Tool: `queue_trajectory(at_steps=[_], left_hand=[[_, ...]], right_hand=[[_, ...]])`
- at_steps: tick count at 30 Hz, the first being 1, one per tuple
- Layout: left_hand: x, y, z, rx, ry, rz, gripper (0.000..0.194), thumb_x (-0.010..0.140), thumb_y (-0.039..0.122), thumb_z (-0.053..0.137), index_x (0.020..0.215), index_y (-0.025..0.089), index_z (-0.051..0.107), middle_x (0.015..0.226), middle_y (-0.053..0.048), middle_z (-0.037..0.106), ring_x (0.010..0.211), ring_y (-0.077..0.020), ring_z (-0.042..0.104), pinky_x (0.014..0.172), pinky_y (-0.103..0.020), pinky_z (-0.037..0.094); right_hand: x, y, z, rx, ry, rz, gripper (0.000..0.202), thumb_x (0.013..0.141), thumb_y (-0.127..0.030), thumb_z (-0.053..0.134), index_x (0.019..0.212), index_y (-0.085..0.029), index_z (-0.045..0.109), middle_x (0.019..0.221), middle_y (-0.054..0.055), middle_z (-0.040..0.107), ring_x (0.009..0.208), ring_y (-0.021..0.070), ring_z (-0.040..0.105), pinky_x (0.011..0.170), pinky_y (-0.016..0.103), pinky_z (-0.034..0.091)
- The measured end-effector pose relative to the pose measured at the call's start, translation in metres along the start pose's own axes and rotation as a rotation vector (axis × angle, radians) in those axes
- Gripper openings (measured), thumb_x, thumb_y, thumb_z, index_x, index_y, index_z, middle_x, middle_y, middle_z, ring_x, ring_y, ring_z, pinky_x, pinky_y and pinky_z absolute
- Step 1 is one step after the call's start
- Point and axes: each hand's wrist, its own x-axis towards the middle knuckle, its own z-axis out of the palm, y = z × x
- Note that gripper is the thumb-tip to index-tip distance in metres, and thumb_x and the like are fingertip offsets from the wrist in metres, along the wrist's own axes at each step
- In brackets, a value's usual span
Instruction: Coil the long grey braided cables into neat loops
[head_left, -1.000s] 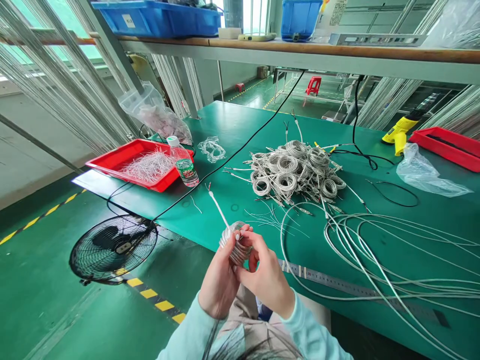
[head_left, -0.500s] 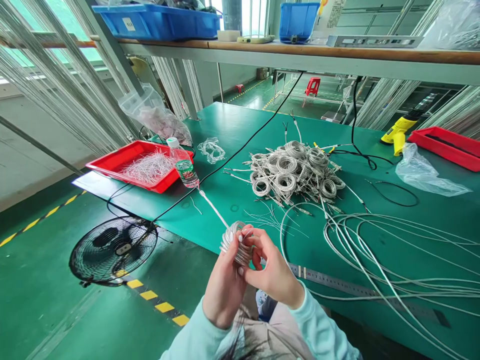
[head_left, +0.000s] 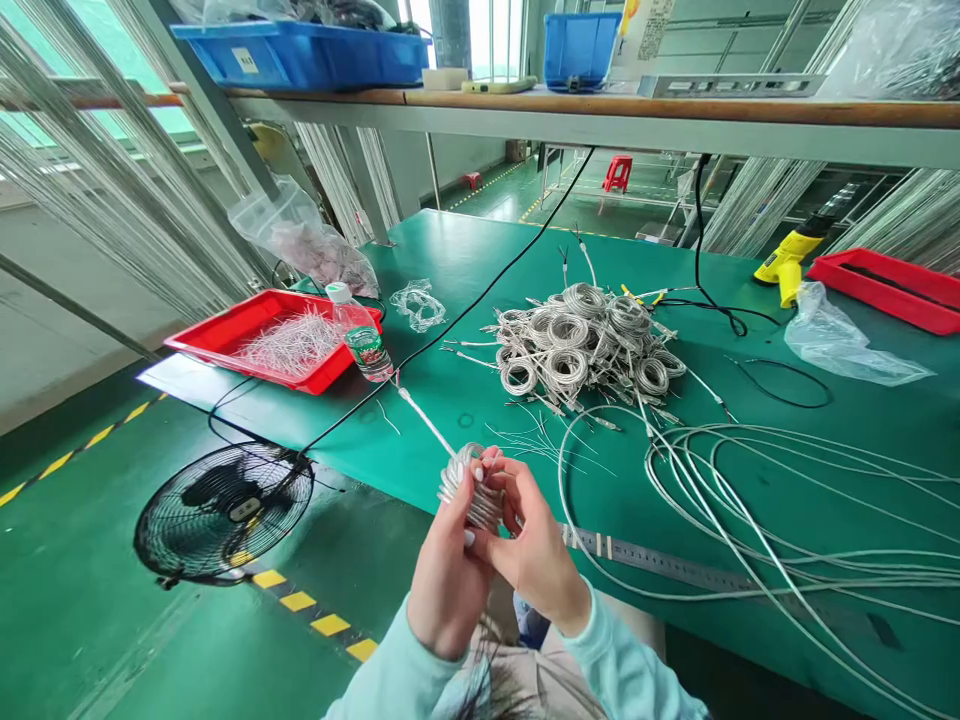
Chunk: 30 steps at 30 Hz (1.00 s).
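A small coil of clear-jacketed silvery cable (head_left: pixel 457 478) is held over the table's front edge, its straight end pointing up and left with thin wires at the tip. My left hand (head_left: pixel 448 565) wraps the coil from the left, thumb on top. From the right, my right hand (head_left: pixel 536 540) pinches at the coil's right side with bent fingers; part of the coil is hidden between the hands. Beyond them on the green table (head_left: pixel 450 385) lies a heap of similar coiled cables (head_left: pixel 566 335). Loose long cables (head_left: pixel 720 500) and a steel ruler (head_left: pixel 660 562) lie to the right.
At the left are a red tray (head_left: pixel 311 382) of thin white pieces, a bottle (head_left: pixel 367 345) and a fan (head_left: pixel 225 510). A black cord (head_left: pixel 480 295) crosses the table. Back right hold a yellow heat gun (head_left: pixel 787 262), a plastic bag (head_left: pixel 847 340) and another red tray (head_left: pixel 885 290).
The view has shifted slightly. My right hand has moved a little down and left against the coil, its fingers still bent. My left hand keeps its hold.
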Motion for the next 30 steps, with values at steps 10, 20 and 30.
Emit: queue_trajectory(at_steps=[10, 20, 30], left_hand=[[-0.007, -0.007, -0.001, 0.018, 0.046, 0.031, 0.024, 0.092, 0.030, 0.054, 0.109, 0.020, 0.069, 0.113, -0.006, 0.069, 0.094, -0.0148, 0.066, 0.082, -0.022, 0.055], [-0.010, -0.003, 0.009, 0.017, 0.079, -0.046, 0.030, 0.096, 0.027, 0.044, 0.107, 0.016, 0.070, 0.111, -0.008, 0.068, 0.088, -0.0139, 0.066, 0.076, -0.020, 0.056], [-0.003, -0.013, 0.006, 0.008, 0.006, 0.018, 0.023, 0.093, 0.030, 0.051, 0.099, 0.021, 0.071, 0.115, -0.006, 0.066, 0.096, -0.0162, 0.064, 0.077, -0.023, 0.056]], right_hand=[[0.000, -0.001, -0.005, 0.171, -0.092, 0.037, 0.059, 0.062, -0.007, 0.067, 0.116, -0.024, 0.049, 0.113, 0.004, 0.061, 0.100, 0.0181, 0.062, 0.086, 0.028, 0.051], [-0.008, 0.000, 0.006, 0.228, 0.063, -0.007, 0.051, 0.064, -0.014, 0.070, 0.111, -0.022, 0.052, 0.118, 0.008, 0.062, 0.105, 0.0204, 0.063, 0.086, 0.028, 0.052], [-0.008, -0.007, -0.002, -0.135, 0.206, -0.012, 0.019, 0.072, -0.025, 0.069, 0.089, -0.017, 0.064, 0.075, 0.000, 0.063, 0.061, 0.0109, 0.052, 0.056, 0.021, 0.045]])
